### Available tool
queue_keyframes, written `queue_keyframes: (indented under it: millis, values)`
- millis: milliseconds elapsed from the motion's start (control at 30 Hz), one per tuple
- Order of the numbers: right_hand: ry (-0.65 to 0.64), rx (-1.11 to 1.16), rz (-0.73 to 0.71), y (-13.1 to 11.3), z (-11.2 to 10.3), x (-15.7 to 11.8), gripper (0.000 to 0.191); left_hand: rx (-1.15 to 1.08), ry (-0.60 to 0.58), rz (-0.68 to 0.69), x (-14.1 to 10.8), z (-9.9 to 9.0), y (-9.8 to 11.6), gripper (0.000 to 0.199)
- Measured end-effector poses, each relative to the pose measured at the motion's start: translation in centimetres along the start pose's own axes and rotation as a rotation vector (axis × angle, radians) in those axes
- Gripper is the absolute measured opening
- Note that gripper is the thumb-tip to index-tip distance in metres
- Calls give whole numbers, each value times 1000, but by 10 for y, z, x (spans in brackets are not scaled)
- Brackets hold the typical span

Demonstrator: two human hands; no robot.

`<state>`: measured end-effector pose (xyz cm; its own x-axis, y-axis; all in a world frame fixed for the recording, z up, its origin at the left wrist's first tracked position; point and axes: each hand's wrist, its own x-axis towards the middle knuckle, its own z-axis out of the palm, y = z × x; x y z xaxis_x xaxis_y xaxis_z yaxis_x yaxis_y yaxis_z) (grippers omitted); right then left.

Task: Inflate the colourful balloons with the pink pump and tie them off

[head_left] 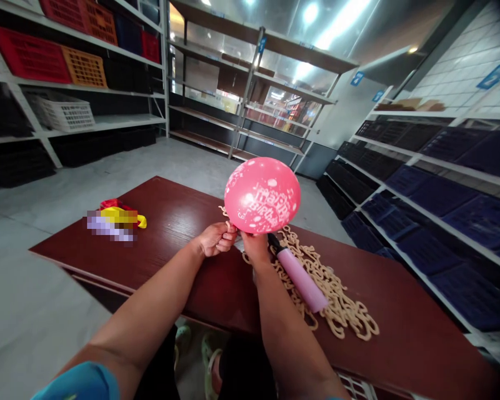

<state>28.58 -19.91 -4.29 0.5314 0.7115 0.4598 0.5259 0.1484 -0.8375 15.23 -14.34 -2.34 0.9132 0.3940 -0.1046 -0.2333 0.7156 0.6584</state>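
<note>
- Holding the pink balloon [262,194] above the desk [162,222], both hands meet at its underside, near the far edge.
- Fingers of the left hand [217,240] are curled closed and appear to pinch the balloon's neck; the pinch itself is partly hidden.
- The right hand [255,245] sits right beneath the balloon, which covers its fingers, so I cannot tell whether they grip.
- If the left pinch loosened, air could rush out and the balloon might shoot away, since no knot is visible.
- Pulling the neck too hard, or catching it with a nail, could tear the rubber.
- The pink-purple pump [302,280] lies over beige looped strands [341,303] beside the right wrist; a sideways sweep of that forearm could shove the pump or drag loops along.
- Limp red and yellow pieces [141,221] lie well apart, on the left, so snagging them seems unlikely.
</note>
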Motion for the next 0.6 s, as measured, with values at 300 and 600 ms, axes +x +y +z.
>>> queue_keyframes:
  millis: [300,600]
  values:
    - [-375,251,166,-18,-4,-9,27,389,586,502,22,-14,-11,30]
    - [-290,-221,-516,-36,-13,-9,21,621,626,535,23,-19,-16,18]
